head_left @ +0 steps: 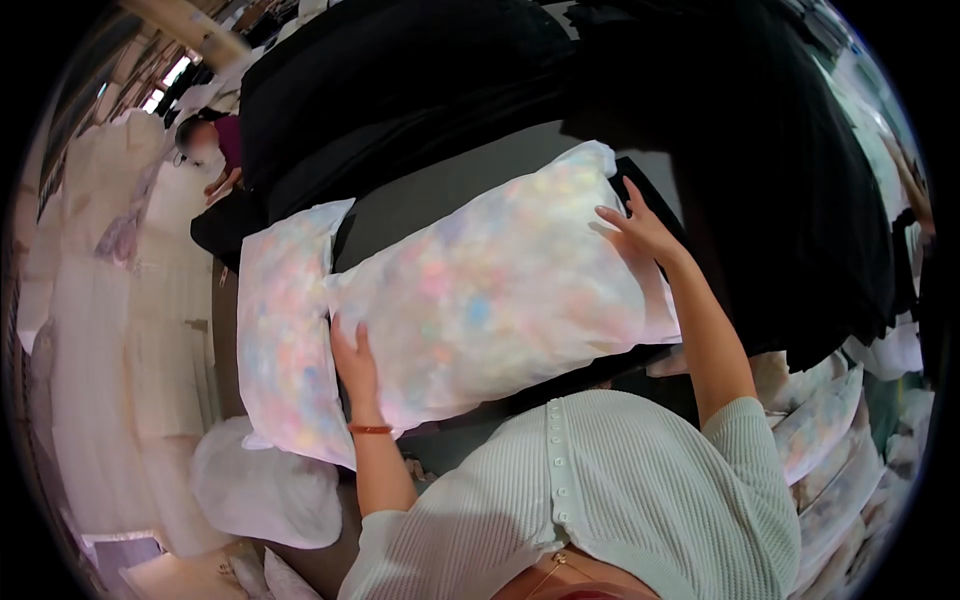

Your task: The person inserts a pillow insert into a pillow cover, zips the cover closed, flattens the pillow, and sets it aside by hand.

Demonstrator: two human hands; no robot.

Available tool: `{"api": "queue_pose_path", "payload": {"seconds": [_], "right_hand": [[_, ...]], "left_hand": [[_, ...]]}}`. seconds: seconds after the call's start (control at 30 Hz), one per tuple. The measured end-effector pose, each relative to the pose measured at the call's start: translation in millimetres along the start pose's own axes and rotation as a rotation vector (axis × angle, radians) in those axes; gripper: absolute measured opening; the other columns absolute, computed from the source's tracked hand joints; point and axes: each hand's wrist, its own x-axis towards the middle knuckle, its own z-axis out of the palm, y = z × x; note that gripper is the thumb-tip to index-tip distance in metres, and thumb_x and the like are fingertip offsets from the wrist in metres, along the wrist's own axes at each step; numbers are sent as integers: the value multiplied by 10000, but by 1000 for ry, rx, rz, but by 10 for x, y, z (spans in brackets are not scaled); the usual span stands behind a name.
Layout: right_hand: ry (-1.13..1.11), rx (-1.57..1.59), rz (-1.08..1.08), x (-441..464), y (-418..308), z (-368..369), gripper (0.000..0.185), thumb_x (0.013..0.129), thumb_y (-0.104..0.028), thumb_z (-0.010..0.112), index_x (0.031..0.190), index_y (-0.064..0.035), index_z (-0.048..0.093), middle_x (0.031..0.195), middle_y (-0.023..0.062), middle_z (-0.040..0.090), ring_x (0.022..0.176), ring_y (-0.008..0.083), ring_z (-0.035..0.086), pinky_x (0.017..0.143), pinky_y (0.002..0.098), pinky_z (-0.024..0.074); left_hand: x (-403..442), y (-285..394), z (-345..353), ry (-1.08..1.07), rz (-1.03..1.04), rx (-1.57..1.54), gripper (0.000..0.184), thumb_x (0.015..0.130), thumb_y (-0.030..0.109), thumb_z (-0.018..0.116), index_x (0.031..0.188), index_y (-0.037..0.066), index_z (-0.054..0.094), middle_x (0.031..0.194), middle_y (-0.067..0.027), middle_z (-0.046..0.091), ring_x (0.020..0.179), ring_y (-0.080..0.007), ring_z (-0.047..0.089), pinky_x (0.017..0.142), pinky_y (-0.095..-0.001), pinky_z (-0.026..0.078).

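Observation:
A plump pillow [480,290] with a white cover, pastel colours showing through, lies across the dark table in front of me. My left hand [356,370] rests with fingers apart on its left end. On its upper right end lies my right hand [642,226], fingers spread. Beside it on the left is a second pillow [285,330] of the same kind, close to my left fingers and partly over the table's edge. Both hands press from the outside, and neither is wrapped round anything.
Black fabric [400,80] is heaped behind the table [420,190], with more black cloth [800,180] at the right. A stuffed white bag [265,485] stands lower left. More pillows [820,425] are piled at right. Another person [215,145] is at far left, near stacked white material [100,330].

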Motion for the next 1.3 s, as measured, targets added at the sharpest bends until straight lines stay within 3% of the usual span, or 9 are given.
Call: {"api": "queue_pose_path", "payload": {"seconds": [0.17,0.37,0.47,0.7,0.77,0.97,1.07,1.13,1.3], "right_hand": [[-58,-137,-93,96,-144,368,1034,744,-334,777,1544,-165,145,1352,294,477,1232,386,521,1017,373,412],[69,-580,-763,-808,-1040,820,698,710,-57,674,1353,-266,502,988,183,570,894,370,609,747,429,499],[-72,-566,-609,-1030,-1137,967,378,802,-322,635,1147,-170,609,938,187,559,817,345,602,739,440,481],[-258,-392,-224,-1024,-1171,774,615,786,-531,648,1166,-49,626,1043,205,634,962,329,627,852,389,471],[-141,-304,-288,-920,-911,827,519,811,-294,725,1210,0,568,999,86,677,854,161,644,767,292,494],[-4,345,-167,-892,-389,501,375,737,57,597,1108,18,639,997,84,693,892,170,657,816,284,501],[322,332,-123,-1132,-401,-94,518,694,77,491,1202,37,588,1033,125,693,946,221,674,844,317,511],[405,149,-160,-1456,-493,-536,232,790,-11,673,1020,12,685,904,45,701,775,119,646,719,253,485],[454,32,-169,-2226,-385,-1132,153,797,-44,716,945,-7,709,874,10,693,736,81,614,686,234,464]], "left_hand": [[-512,-1364,-222,-242,-654,-602,634,960,378,567,1406,-34,383,1390,-173,475,1291,-255,439,1092,-364,324],[-273,671,-417,-215,-15,-264,455,783,68,724,1208,-12,579,999,-195,685,872,-277,675,794,-352,525],[-390,1134,-81,-242,374,-276,515,709,70,714,1208,16,599,988,-218,670,901,-384,655,796,-431,522],[-606,1838,654,-424,954,-400,115,717,57,609,816,7,640,692,-122,640,603,-254,639,591,-359,510],[-706,1900,779,-399,1012,-342,49,730,72,596,756,31,594,655,-98,595,611,-248,616,587,-367,478],[-745,2175,335,-367,1027,-144,377,777,224,672,1049,-36,642,716,-67,555,671,-194,583,676,-350,447],[-409,2162,-101,-297,1037,-611,461,782,284,723,1154,25,641,979,-115,668,917,-236,639,855,-364,473],[-66,1902,-182,-182,972,-760,247,831,207,687,1026,56,664,1018,-106,671,941,-270,637,835,-387,500],[295,696,1095,-326,546,-278,130,838,111,651,952,55,678,971,-90,623,933,-283,599,823,-402,506]]}}
